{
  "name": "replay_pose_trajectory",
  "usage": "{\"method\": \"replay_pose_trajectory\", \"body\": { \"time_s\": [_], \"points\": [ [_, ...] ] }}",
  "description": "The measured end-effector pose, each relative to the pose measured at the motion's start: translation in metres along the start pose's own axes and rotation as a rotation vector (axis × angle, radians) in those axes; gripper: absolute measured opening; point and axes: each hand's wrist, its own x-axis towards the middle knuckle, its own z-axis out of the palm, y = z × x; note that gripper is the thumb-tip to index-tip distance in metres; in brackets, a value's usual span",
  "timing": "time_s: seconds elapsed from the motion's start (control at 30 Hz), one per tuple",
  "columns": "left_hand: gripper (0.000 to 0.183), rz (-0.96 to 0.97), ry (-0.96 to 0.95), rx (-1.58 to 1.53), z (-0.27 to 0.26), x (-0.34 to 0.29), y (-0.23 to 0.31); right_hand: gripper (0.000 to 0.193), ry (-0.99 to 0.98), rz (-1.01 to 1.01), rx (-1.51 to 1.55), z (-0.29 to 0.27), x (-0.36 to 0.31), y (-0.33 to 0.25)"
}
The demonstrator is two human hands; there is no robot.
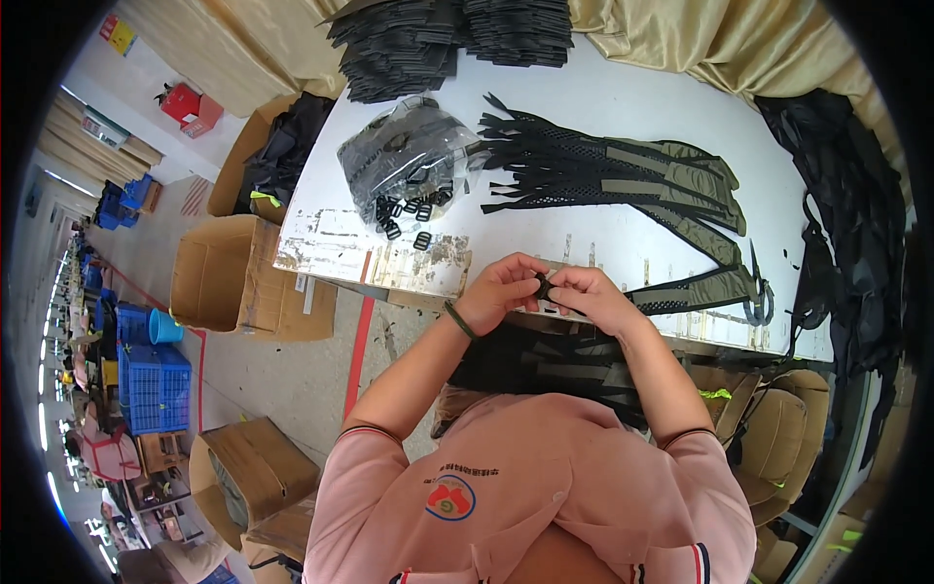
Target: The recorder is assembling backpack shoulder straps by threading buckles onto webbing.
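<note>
- At the near edge of a white table (623,102), two bare hands meet: the left hand (501,292) pinches a small black piece (543,286), probably a slide buckle, while the right hand (595,296) grips its other side with thumb and fingertips.
- Careful work here seems to call for a firm left pinch, the right fingertips guiding any webbing flat and untwisted; whether webbing is threaded cannot be told.
- Across the table's right half fan olive-and-black mesh straps (671,185), at least four, the nearest reaching toward the right hand.
- On the table's left half sits one clear plastic bag (375,146); black slide buckles (391,216) cluster at its mouth, too crowded to count, with one loose buckle (422,240) apart.
- Along the table's far edge rise two stacks of black pieces (394,49).
- Just left of the table stand two open cardboard boxes (209,282).
</note>
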Motion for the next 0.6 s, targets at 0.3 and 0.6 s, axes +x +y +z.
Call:
{"method": "replay_pose_trajectory", "body": {
  "time_s": [0.3, 0.6],
  "points": [
    [0.02, 0.042, -0.024, -0.017, -0.006, 0.002, -0.013, 0.014, 0.176, -0.216, -0.49, 0.017, -0.007, -0.007],
    [0.018, 0.032, -0.03, -0.052, 0.003, 0.0, -0.004, 0.016, 0.183, -0.185, -0.097, 0.019, -0.009, -0.01]
  ]
}}
